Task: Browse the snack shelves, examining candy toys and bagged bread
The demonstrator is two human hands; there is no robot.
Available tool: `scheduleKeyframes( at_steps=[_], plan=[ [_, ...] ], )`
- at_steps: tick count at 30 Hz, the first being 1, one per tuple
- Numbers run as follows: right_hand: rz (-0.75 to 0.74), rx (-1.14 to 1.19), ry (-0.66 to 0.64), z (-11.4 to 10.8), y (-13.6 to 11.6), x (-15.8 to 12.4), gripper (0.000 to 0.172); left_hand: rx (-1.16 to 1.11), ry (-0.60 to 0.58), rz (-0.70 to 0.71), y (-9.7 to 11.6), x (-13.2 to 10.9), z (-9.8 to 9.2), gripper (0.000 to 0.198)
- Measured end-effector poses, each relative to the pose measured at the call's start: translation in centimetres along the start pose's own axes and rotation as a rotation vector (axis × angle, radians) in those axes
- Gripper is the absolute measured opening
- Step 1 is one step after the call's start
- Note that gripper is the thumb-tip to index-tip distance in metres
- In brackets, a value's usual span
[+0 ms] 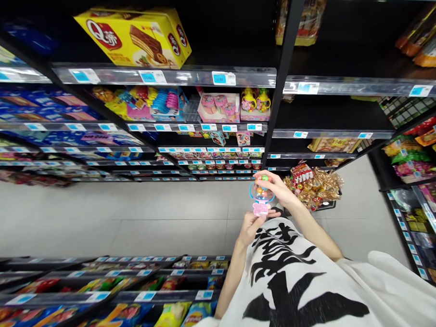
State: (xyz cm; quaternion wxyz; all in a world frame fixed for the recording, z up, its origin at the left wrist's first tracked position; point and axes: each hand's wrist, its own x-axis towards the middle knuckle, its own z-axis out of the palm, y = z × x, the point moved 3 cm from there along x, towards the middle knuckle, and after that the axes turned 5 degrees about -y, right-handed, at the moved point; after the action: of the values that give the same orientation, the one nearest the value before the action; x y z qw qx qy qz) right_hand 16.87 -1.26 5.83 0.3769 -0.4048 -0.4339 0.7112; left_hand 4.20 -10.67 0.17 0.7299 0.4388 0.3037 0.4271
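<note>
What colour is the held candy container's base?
The base is pink, clearest in the head view.

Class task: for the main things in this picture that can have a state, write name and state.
Left hand: gripping the toy's lower end
Right hand: curled around its upper part
Toy: held, coloured balls inside
Yellow box: closed as far as visible
Pink display box: open, contents showing
Gold packaging: crinkled, heaped
</note>
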Motion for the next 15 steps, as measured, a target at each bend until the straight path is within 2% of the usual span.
scheduleKeyframes(
  at_steps=[10, 15],
  plan=[
    [-0.009, -0.007, -0.008, 0.06, 0.0, 0.04, 0.038, 0.026, -0.034, 0.058, 0.04, 0.14, -0.12, 0.046],
    [-0.026, 0.036, 0.021, -0.24, 0.55, 0.29, 0.04, 0.101, -0.064, 0.058, 0.62, -0.21, -0.45, 0.053]
  ],
)
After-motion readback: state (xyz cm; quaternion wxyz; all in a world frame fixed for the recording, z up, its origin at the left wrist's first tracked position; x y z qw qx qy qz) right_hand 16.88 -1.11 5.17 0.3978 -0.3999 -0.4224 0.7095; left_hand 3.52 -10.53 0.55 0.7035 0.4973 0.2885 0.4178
